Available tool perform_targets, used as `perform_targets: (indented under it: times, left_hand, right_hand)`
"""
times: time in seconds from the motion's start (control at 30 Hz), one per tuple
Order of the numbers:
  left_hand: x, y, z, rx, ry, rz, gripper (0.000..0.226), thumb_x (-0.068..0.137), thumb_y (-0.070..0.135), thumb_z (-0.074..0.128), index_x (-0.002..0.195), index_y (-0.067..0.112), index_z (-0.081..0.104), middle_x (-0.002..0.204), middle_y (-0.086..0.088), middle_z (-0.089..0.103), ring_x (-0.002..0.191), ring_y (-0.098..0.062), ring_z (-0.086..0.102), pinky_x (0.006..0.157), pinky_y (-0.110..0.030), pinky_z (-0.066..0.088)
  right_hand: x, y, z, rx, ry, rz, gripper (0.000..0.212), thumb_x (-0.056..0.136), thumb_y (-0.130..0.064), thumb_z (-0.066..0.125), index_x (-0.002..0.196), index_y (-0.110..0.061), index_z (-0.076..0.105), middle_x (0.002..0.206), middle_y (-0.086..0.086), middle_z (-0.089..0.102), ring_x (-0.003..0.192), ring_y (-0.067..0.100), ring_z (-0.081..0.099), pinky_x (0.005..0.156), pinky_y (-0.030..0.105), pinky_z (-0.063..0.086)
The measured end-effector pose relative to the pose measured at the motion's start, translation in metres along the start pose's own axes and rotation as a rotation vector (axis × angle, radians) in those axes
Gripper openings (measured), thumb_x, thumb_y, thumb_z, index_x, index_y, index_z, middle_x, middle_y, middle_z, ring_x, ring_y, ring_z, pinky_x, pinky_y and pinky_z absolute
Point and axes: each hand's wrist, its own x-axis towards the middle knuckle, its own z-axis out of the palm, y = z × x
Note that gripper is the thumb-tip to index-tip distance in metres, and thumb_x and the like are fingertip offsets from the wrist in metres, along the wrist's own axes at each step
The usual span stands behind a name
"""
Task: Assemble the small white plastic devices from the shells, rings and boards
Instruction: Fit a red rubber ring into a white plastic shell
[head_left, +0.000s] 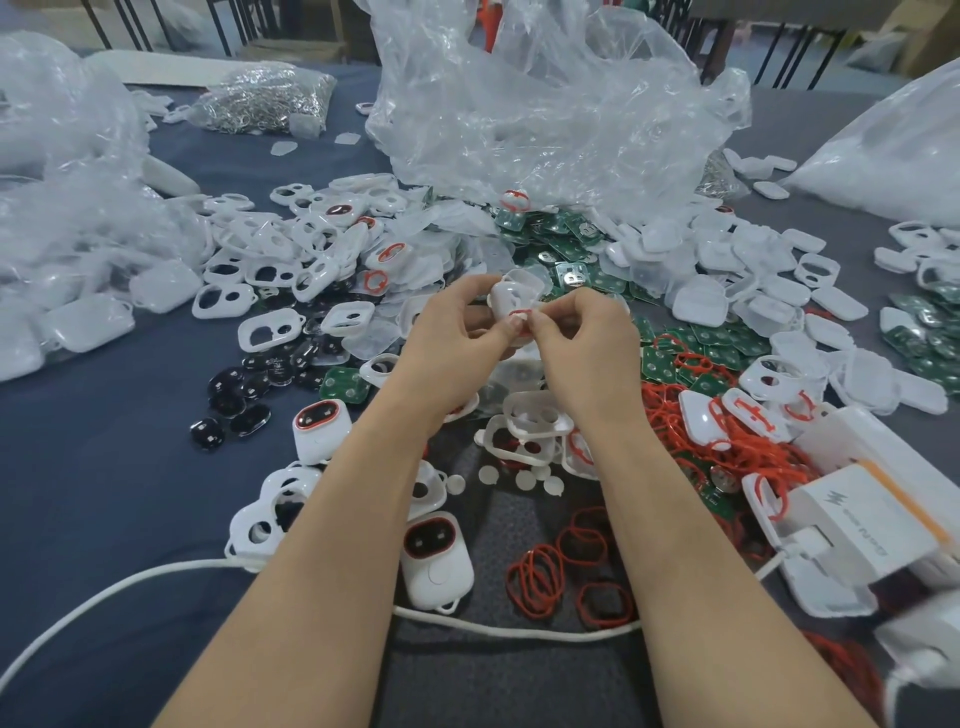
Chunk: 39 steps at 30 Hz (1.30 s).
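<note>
Two hands work above the table's (104, 467) middle: the left hand (457, 327) grips a white shell (505, 297), the right hand (584, 332) pinches a red ring (521, 313) at its edge; uneven pressure could twist the ring out; it might spring into the clutter.

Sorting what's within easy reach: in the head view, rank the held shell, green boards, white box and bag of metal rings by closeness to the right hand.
1. shell: pinched by the right hand, centre.
2. green boards: just right of it.
3. white box: lower right, nearer the person.
4. bag of metal rings: far left, across the table.
</note>
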Motion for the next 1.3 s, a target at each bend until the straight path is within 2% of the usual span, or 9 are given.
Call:
perform_targets:
  times: [0.23,0.37,0.47,0.57,0.67,0.8,0.97,1.17,1.3]
  left_hand:
    - [0.001,0.001,-0.002,-0.116,-0.011,-0.017,0.030,0.094,0.001,0.057,0.113,0.025,0.054,0.093,0.000,0.071,0.078,-0.003,0.071,0.071,-0.014,0.054]
    - [0.001,0.003,-0.007,-0.231,-0.037,-0.046,0.031,0.094,-0.002,0.055,0.118,0.018,0.057,0.087,0.003,0.075,0.080,-0.008,0.072,0.072,-0.016,0.055]
    - [0.001,0.005,-0.010,-0.293,-0.064,-0.055,0.029,0.094,-0.002,0.054,0.114,0.018,0.058,0.083,0.004,0.075,0.081,-0.009,0.072,0.074,-0.018,0.056]
    - [0.001,0.006,-0.011,-0.335,-0.093,-0.059,0.027,0.094,-0.002,0.054,0.110,0.019,0.061,0.085,0.002,0.075,0.083,-0.011,0.071,0.075,-0.019,0.056]
    - [0.000,0.007,-0.011,-0.363,-0.116,-0.066,0.027,0.094,-0.002,0.053,0.110,0.018,0.061,0.086,0.002,0.075,0.083,-0.012,0.071,0.076,-0.019,0.056]
    - [0.001,0.007,-0.010,-0.328,-0.119,-0.086,0.026,0.094,-0.001,0.054,0.112,0.016,0.062,0.092,-0.003,0.074,0.086,-0.013,0.071,0.077,-0.019,0.056]
    - [0.002,0.006,-0.006,-0.380,-0.039,-0.140,0.011,0.094,0.001,0.056,0.096,0.010,0.062,0.080,0.001,0.076,0.077,-0.007,0.072,0.068,-0.013,0.053]
    - [0.002,0.003,-0.004,-0.246,0.035,-0.094,0.011,0.093,0.004,0.059,0.094,0.014,0.063,0.074,0.006,0.075,0.074,-0.004,0.071,0.067,-0.011,0.052]
    - [0.003,0.006,-0.006,-0.290,0.021,-0.095,0.014,0.094,0.003,0.057,0.100,0.012,0.067,0.085,0.001,0.075,0.080,-0.007,0.071,0.073,-0.015,0.054]
  right_hand:
    - [0.000,-0.001,-0.002,0.072,-0.017,0.012,0.007,0.089,-0.019,0.066,0.084,-0.013,0.064,0.077,-0.004,0.064,0.073,0.009,0.060,0.065,0.015,0.046]
    - [0.002,0.001,-0.010,0.337,-0.170,0.217,0.011,0.088,-0.025,0.067,0.095,-0.017,0.062,0.083,-0.002,0.067,0.068,0.007,0.060,0.058,0.016,0.049]
    - [0.005,0.000,-0.013,0.654,-0.313,0.359,0.008,0.090,-0.015,0.064,0.097,-0.012,0.065,0.084,0.002,0.066,0.062,0.007,0.053,0.061,0.019,0.047]
    - [0.006,-0.002,-0.015,0.877,-0.350,0.415,0.004,0.090,-0.005,0.060,0.089,-0.007,0.063,0.076,0.004,0.060,0.055,0.006,0.049,0.055,0.016,0.046]
    - [0.006,-0.002,-0.015,0.953,-0.360,0.440,0.005,0.090,-0.003,0.059,0.087,-0.006,0.061,0.073,0.004,0.058,0.056,0.006,0.051,0.054,0.014,0.048]
    - [0.007,0.000,-0.012,0.840,-0.302,0.391,0.007,0.091,-0.004,0.059,0.086,-0.008,0.061,0.073,0.004,0.059,0.056,0.006,0.051,0.055,0.015,0.047]
    - [0.006,0.002,-0.006,0.553,-0.179,0.238,0.008,0.092,-0.015,0.061,0.097,-0.010,0.065,0.082,0.002,0.068,0.060,0.004,0.061,0.060,0.016,0.052]
    - [0.000,0.000,-0.006,0.396,-0.196,0.104,0.007,0.089,-0.022,0.067,0.092,-0.020,0.062,0.084,-0.004,0.067,0.062,-0.002,0.063,0.059,0.014,0.052]
    - [-0.002,-0.004,-0.006,0.376,-0.159,0.068,0.010,0.086,-0.025,0.070,0.087,-0.022,0.060,0.083,-0.003,0.067,0.066,0.004,0.064,0.064,0.018,0.055]
